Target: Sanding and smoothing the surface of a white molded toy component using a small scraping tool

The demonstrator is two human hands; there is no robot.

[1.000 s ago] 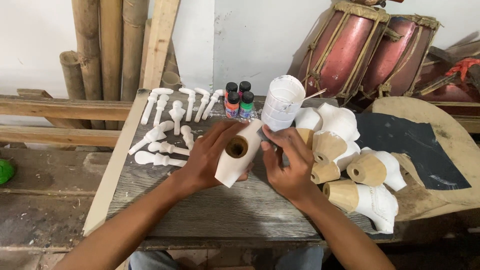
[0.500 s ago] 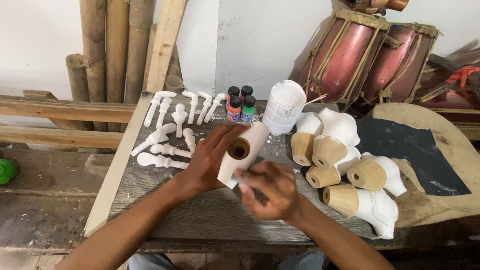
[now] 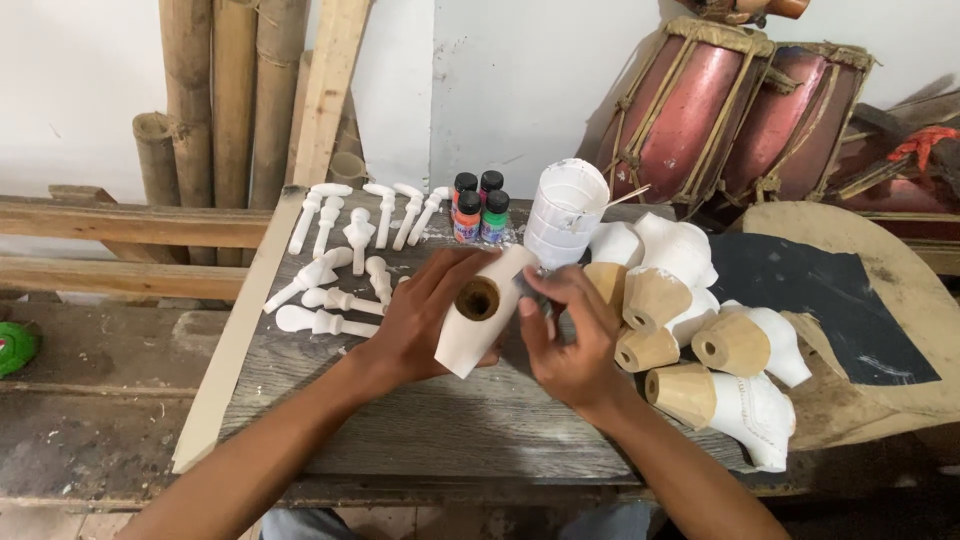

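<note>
Nearest to the camera is the grey wooden table (image 3: 480, 430), made of worn planks, with a pale strip of wood (image 3: 235, 335) lying along its left edge. Above the table, the left hand (image 3: 425, 325) is closed around a white carved piece (image 3: 485, 315) with a round hole in its top, and holds it tilted. The right hand (image 3: 570, 335) touches the right side of this piece; its fingers pinch something small and grey, but I cannot tell what it is. At the right lie more white carved pieces (image 3: 720, 350) with bare wood ends. At the left lie small white pegs (image 3: 345, 255). Further back stand four small paint bottles (image 3: 478, 208) and a white container (image 3: 565, 212). Behind, bamboo poles (image 3: 235, 100) lean on the white wall (image 3: 520, 80), and two red drums (image 3: 740, 110) stand at the right.
</note>
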